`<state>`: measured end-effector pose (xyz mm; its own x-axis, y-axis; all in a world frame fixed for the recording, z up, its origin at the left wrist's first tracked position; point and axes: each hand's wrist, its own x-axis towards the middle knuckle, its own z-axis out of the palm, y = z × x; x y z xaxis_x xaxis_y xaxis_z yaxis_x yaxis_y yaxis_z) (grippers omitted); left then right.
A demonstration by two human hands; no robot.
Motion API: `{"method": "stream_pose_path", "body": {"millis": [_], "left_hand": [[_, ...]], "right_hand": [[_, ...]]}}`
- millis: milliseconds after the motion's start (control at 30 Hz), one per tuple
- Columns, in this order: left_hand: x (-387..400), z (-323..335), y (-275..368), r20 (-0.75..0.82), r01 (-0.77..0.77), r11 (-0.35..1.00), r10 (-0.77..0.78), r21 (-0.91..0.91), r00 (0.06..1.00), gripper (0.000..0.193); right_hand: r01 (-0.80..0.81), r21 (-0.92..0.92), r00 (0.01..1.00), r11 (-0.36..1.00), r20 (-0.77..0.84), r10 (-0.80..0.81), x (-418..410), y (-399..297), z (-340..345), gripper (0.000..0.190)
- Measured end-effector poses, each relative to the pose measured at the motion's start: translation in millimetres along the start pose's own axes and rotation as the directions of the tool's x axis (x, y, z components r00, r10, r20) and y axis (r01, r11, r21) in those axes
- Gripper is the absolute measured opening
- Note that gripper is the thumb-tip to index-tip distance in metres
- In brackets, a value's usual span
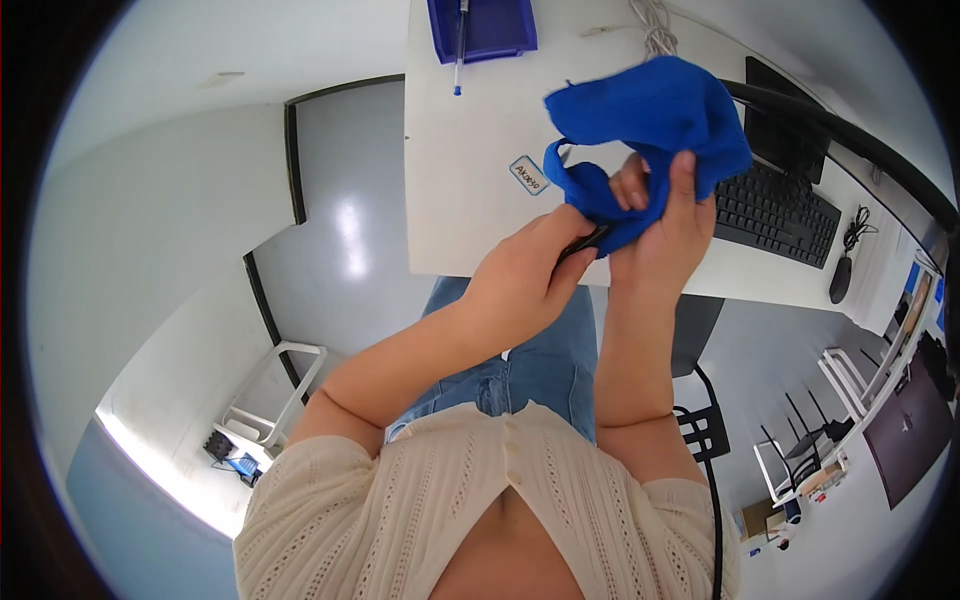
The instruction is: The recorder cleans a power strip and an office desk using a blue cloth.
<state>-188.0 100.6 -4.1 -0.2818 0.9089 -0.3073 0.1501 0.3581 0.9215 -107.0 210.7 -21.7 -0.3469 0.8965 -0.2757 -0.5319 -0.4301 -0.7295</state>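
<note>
Above the white desk's front part, both hands hold a blue cloth (660,105), bunched and partly folded over. My left hand (525,262) pinches a slim dark object (589,241) between thumb and fingers, right against the cloth's lower edge; what kind of object it is cannot be told. With its thumb in front, my right hand (671,217) grips the cloth from the right, and some of its fingertips show through the gap between the folds. Part of the cloth forms a loop on the left, near a small written tag (529,175) lying on the desk.
A blue plastic tray (495,34) with a pen (460,52) across it stands at the desk's far edge. A bundled pale cable (658,30) lies beyond the cloth. To the right are a black keyboard (780,214), a monitor (784,120) and a mouse (841,280).
</note>
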Motion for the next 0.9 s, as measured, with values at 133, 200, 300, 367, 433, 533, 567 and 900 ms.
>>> {"method": "stream_pose_path", "body": {"millis": [133,200,300,367,433,533,567,900], "left_hand": [[10,-11,-4,0.017,-0.183,0.956,0.184,0.227,0.983,0.015],[11,-16,-9,-0.175,-0.085,0.955,0.14,0.286,0.975,0.019],[40,-45,-27,-0.429,-0.053,0.987,0.113,0.149,0.896,0.037],[71,-65,-38,-0.496,-0.032,0.917,0.243,0.397,0.833,0.037],[97,-77,-50,-0.524,0.009,0.858,0.306,0.514,0.795,0.039],[124,-80,-54,-0.505,0.129,0.794,0.244,0.594,0.828,0.036],[131,-78,-57,-0.487,0.185,0.745,0.208,0.641,0.848,0.035],[103,-61,-55,-0.161,-0.119,0.537,0.446,0.835,0.88,0.035]], "right_hand": [[0.205,-0.169,0.899,0.964,-0.357,-0.253,8,-27,-6,0.024],[0.385,-0.208,0.853,0.899,-0.293,-0.433,12,-46,-25,0.025],[0.463,-0.242,0.847,0.853,-0.162,-0.506,8,-59,-30,0.025],[0.453,-0.264,0.868,0.851,-0.089,-0.489,3,-59,-27,0.025],[0.317,-0.13,0.936,0.939,-0.114,-0.332,-3,-41,-19,0.023],[0.257,-0.087,0.96,0.962,-0.087,-0.265,-9,-27,-18,0.023],[0.226,-0.047,0.971,0.973,-0.063,-0.229,-11,-24,-18,0.023],[0.093,-0.102,0.99,0.99,-0.096,-0.103,-20,-20,-27,0.02]]}}
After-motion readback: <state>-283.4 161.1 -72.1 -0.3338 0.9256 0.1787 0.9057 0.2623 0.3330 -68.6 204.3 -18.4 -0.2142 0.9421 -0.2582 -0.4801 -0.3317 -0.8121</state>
